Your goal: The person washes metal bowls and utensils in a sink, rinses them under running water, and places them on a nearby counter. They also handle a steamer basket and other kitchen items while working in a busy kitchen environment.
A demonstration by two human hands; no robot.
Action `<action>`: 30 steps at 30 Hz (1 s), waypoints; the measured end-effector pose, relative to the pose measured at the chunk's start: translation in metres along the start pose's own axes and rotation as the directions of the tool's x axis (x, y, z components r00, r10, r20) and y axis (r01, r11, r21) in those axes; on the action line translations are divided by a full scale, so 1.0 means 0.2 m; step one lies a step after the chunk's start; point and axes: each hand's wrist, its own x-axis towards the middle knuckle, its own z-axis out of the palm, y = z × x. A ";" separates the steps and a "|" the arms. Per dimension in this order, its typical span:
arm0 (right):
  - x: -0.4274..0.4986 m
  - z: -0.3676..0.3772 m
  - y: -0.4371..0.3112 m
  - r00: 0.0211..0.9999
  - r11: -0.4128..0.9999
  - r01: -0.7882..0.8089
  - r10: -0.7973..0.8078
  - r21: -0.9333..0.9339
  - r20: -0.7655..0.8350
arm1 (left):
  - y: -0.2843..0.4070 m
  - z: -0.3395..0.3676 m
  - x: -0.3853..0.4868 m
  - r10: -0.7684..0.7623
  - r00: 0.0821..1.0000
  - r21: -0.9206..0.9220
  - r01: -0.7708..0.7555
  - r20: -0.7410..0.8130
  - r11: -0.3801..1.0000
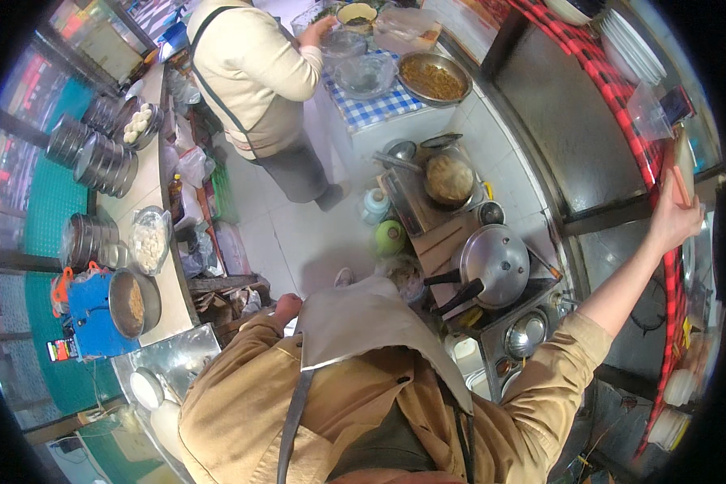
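My right hand (674, 215) reaches far out to the right, its fingers closed around a flat pinkish object (681, 184) at a high shelf. What this object is cannot be made out. A red-and-black checked cloth (648, 163) runs along the shelf beside the hand. My left hand (287, 307) is low beside my grey apron (363, 320), its fingers curled. Whether it holds anything is hidden. Before me on the right, a lidded metal pressure cooker (495, 266) stands on the stove, its black handles pointing toward the aisle. Beyond it is a pot (449, 180) with pale contents.
A co-worker (257, 85) stands ahead at a table with a blue checked cloth (375, 112) and a pan of brown food (435, 77). Left, a counter (172, 302) bears stacked steamers (106, 163) and a metal bowl (134, 302). A green gas cylinder (389, 237) stands by the stove.
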 end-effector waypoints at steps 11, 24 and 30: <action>0.06 0.02 0.10 0.972 0.943 0.154 -0.199 -0.297 -0.127 | 0.04 -0.05 0.08 0.299 0.952 0.384 -0.302 0.069 0.872; -0.91 -0.44 -0.11 0.989 0.864 -0.012 0.085 0.503 -0.123 | 0.02 -0.04 0.16 0.466 0.829 0.477 -0.559 0.308 0.679; -1.72 -0.51 -0.01 0.860 0.705 -0.464 0.214 0.536 0.464 | -0.08 0.14 0.18 0.449 0.873 0.412 -0.485 0.187 0.771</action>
